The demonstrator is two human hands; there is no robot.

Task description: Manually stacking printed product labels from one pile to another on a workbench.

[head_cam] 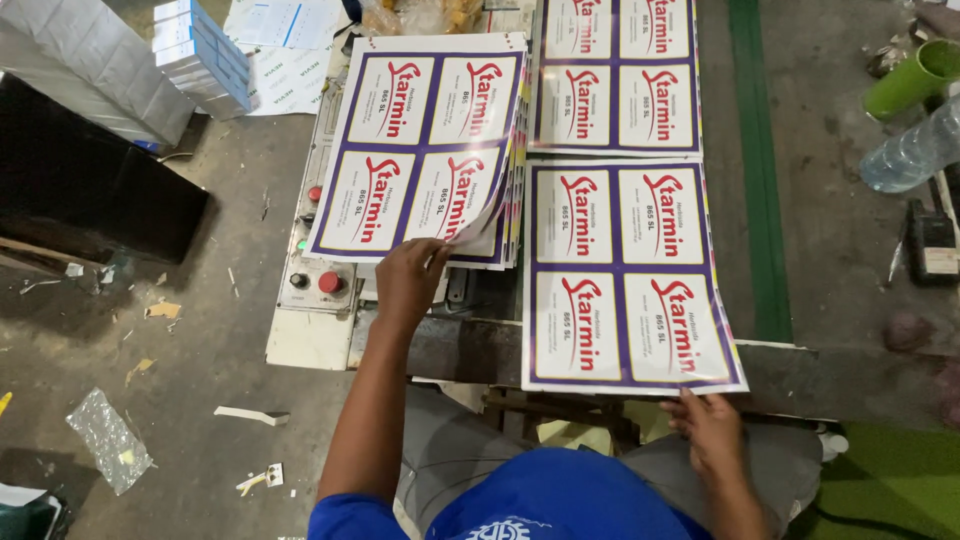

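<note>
Dusty concrete floor [190, 340] strewn with paper scraps and a crumpled piece of plastic film [108, 440] fills the left of the head view, with a machine's control panel [318, 250] carrying red and black buttons standing beside the work. On the tabletop [830, 230] lie printed label sheets, each with four white panels framed in purple. The left hand [410, 280] reaches forward to the stack of label sheets [425, 140] on the left, its fingers pinched on the curled lower corner of the top sheet, seemingly to separate one sheet from those beneath. The right hand [712, 430] rests at the near edge of the single label sheet [625, 275] laid flat to the right, fingers spread against its lower border, which overhangs the tabletop edge slightly; whether it grips or merely steadies the sheet I cannot tell. The two hands are well apart, one on each pile. Another sheet [615, 75] lies farther back, just beyond the near one. A green tube [910, 78] and a clear plastic bottle [912, 150] sit at the far right.
</note>
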